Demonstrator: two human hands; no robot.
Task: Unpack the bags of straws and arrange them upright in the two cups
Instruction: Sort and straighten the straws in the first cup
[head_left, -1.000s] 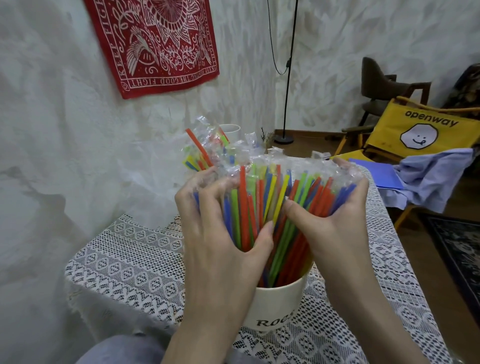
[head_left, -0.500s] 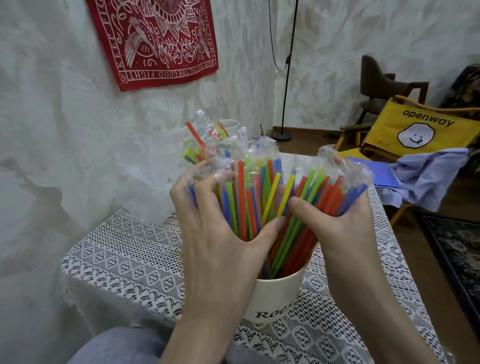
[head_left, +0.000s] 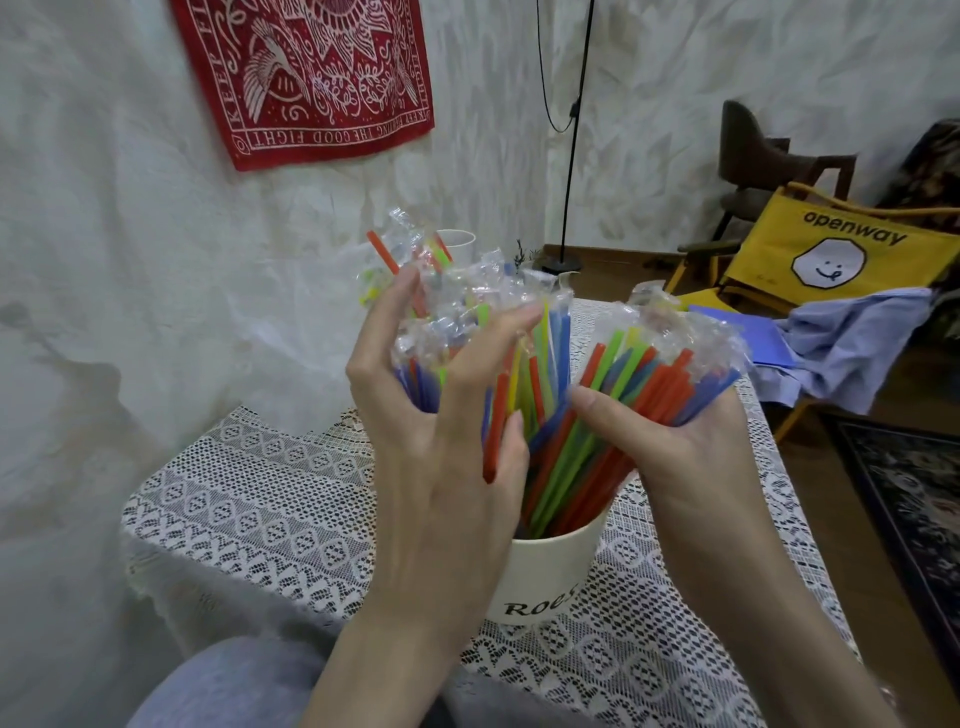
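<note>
A white cup (head_left: 545, 577) lettered "Roes" stands on the lace tablecloth (head_left: 270, 499) near me, full of wrapped straws in red, green, blue and yellow. My left hand (head_left: 441, 457) grips a raised handful of straws (head_left: 519, 374) on the left side. My right hand (head_left: 670, 447) grips a second bunch of straws (head_left: 660, 384), leaning out to the right, lower ends in the cup. A second white cup (head_left: 456, 241) stands farther back, mostly hidden behind more wrapped straws (head_left: 395, 265).
A white crumpled wall with a red cloth (head_left: 306, 78) runs along the left. A floor-lamp pole (head_left: 571, 135) stands behind the table. A yellow "openway" chair (head_left: 841, 249) with blue clothes (head_left: 852, 338) sits to the right, beside a dark rug (head_left: 914, 514).
My hands have spread apart, splitting the straws into two bunches. The left bunch has risen and the right bunch has tilted further right.
</note>
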